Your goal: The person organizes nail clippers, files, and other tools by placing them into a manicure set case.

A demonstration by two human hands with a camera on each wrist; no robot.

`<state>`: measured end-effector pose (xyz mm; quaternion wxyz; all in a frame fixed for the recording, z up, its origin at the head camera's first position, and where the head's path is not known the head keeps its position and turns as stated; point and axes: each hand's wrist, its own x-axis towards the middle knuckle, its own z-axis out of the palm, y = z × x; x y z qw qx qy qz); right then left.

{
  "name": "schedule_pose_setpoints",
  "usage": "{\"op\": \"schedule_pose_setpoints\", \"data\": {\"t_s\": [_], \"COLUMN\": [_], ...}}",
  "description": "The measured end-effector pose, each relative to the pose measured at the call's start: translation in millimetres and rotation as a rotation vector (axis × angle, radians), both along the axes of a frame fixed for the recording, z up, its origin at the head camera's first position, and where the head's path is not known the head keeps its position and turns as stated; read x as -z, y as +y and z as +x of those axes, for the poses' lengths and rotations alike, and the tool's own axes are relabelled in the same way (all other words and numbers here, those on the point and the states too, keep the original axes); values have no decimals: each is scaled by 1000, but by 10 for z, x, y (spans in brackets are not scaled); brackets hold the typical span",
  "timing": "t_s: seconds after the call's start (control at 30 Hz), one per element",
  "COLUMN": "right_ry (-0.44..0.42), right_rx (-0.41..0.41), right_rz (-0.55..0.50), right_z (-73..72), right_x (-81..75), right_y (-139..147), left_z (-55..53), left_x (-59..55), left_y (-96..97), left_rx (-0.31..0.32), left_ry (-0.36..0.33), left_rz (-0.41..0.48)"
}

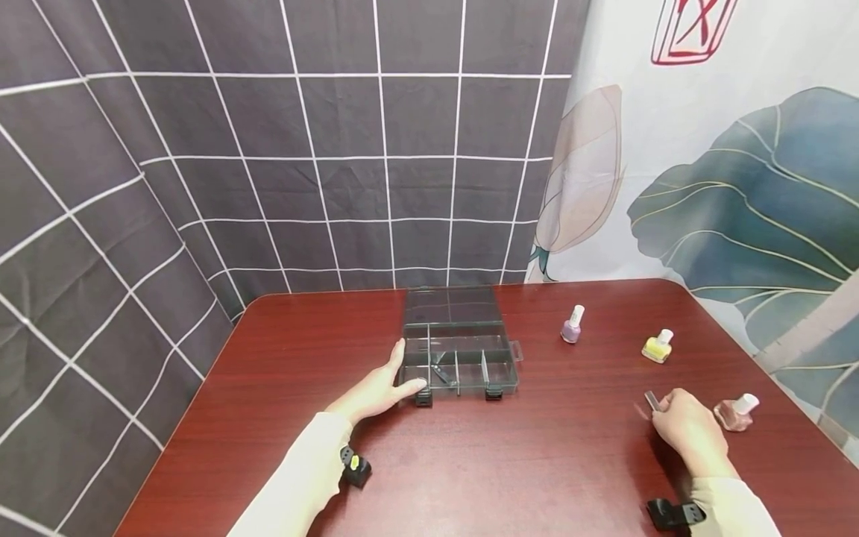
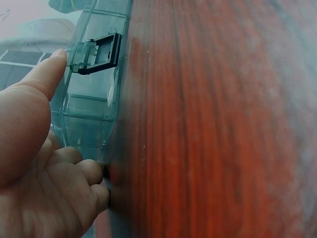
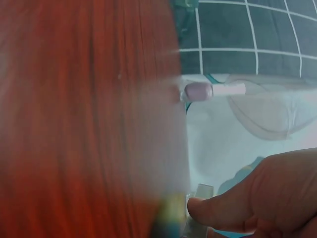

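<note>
A clear grey plastic organizer box (image 1: pixel 463 339) lies on the table with its lid (image 1: pixel 450 304) raised at the back. My left hand (image 1: pixel 379 384) holds its front left corner, thumb by a black latch (image 2: pixel 101 53), the other fingers at the left side. One small silvery tool (image 1: pixel 443 373) lies in a front compartment. At the right, my right hand (image 1: pixel 687 429) pinches a small flat silvery bar (image 1: pixel 652 401) close to the tabletop; its kind is unclear. Beside that hand stands a brownish-pink nail polish bottle (image 1: pixel 733 414) with a white cap.
A purple nail polish bottle (image 1: pixel 572 326) stands right of the box, and a yellow one (image 1: pixel 657 347) farther right. The red-brown wooden table (image 1: pixel 510 462) ends at a dark grid-patterned curtain (image 1: pixel 335 186) and a white leaf-printed one (image 1: pixel 604 253).
</note>
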<state>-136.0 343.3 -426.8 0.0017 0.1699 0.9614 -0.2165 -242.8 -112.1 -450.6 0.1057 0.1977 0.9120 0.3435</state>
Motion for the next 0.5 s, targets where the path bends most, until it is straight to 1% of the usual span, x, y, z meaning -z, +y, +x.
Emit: {"op": "schedule_pose_setpoints", "data": {"t_s": [0.1,0.27,0.43,0.5], "right_ry": [19,69,104,118], "right_rx": [12,-11,-48,-77], "right_rz": [-9,-13,-14,-15], "right_z": [-30,-69,-115,-137], "right_x": [-23,-42,-57,-57], "right_y": [-58,-128,-183,-209], "left_z": [-1,-7,-15,-20], "left_x": [-9,-7,8,14], "left_y": [7,9,-1,-3], "left_rx": [3,-1,-8,-4], "left_ry": [4,-4,-12,-9], "left_rz": [-3,-4,-5,-6]}}
